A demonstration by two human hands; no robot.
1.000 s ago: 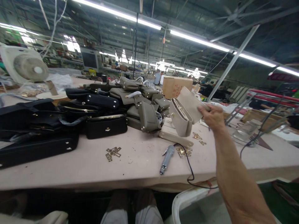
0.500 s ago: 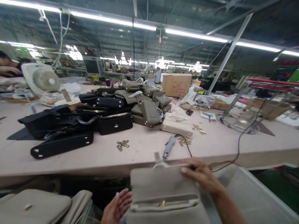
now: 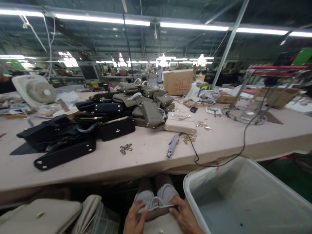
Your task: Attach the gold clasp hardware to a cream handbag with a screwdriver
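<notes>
Beige bag (image 3: 156,213) low at the bottom edge of my view, on the lap.

I see a pale beige, taupe-toned bag of soft grained material, lying below the table edge and in front of the knees. Only its upper part shows; the rest runs out of the picture. Its top edge faces away from me, with a thin light band curving along it and a small looped piece standing up near the middle. A small metal stud glints on the near face by the bottom edge. It lies roughly level, slightly tipped toward me, just left of the white bin.
</notes>
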